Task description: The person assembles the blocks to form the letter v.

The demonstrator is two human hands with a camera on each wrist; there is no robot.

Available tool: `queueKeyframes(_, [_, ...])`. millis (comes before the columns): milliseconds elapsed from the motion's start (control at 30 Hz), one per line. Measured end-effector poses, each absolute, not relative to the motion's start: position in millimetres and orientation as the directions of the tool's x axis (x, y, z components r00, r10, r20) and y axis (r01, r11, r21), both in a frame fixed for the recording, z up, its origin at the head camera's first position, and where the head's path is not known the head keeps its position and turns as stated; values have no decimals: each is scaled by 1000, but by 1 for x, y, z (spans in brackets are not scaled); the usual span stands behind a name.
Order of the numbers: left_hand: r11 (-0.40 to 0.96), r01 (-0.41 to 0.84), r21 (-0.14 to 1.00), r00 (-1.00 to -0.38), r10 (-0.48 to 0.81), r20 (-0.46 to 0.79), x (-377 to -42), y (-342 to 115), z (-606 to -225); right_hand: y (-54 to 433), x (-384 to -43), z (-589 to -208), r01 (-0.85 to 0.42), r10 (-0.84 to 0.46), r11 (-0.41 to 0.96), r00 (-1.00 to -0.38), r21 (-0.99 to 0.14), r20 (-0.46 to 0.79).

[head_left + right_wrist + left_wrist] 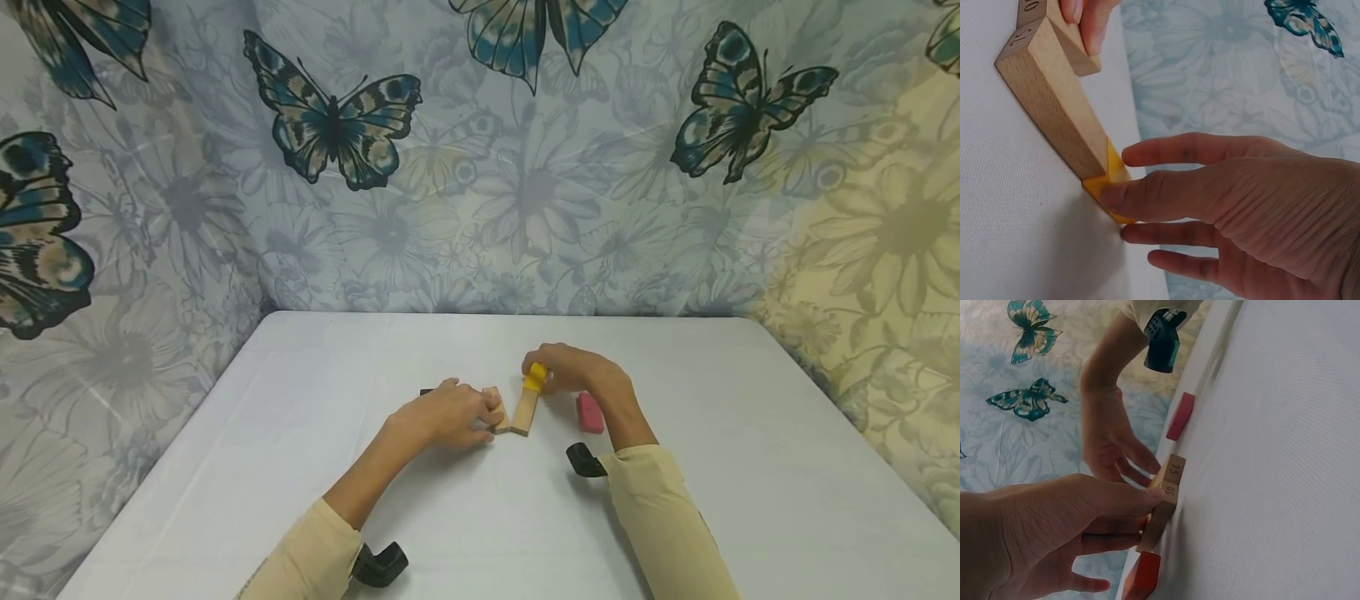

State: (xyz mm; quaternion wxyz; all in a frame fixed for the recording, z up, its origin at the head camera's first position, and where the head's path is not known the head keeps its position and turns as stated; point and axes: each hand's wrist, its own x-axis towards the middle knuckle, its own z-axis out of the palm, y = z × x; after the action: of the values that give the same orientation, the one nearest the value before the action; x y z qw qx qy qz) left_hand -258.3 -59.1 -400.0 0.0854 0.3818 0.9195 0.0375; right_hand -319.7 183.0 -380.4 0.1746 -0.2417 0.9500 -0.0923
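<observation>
Two long wooden blocks meet at their near ends in a V on the table. My left hand (pixel 453 414) grips the left wooden block (pixel 1075 40), with the thumb on its near end. That end is marked 50, and the adjoining end of the right wooden block (pixel 1054 100) is marked 75. At the far end of the right block, my right hand (pixel 573 367) holds a yellow block (pixel 536 377) between thumb and fingers. The yellow block touches the wood there; the thumb partly covers it in the right wrist view.
A pink-red block (pixel 590 413) lies on the white table (pixel 315 433) beside the right wrist. An orange-red block (pixel 1142 576) lies near the left hand's fingers. Butterfly-patterned cloth (pixel 525 208) rises behind the table's far edge. Black devices (pixel 380 565) hang from both sleeves.
</observation>
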Motion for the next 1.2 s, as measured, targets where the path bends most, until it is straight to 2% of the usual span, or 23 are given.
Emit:
queueKeyframes(233, [705, 698, 130, -692, 710, -131, -259, -59, -401, 184, -319, -381, -384, -459, 882, -834, -274, -306])
queueKeyframes(667, [698, 705, 122, -688, 716, -120, -261, -59, -401, 184, -321, -381, -414, -482, 870, -828, -268, -287])
queueKeyframes(1200, [701, 703, 121, -690, 713, -126, -258, -59, -399, 187, -321, -382, -394, -478, 869, -824, -298, -305])
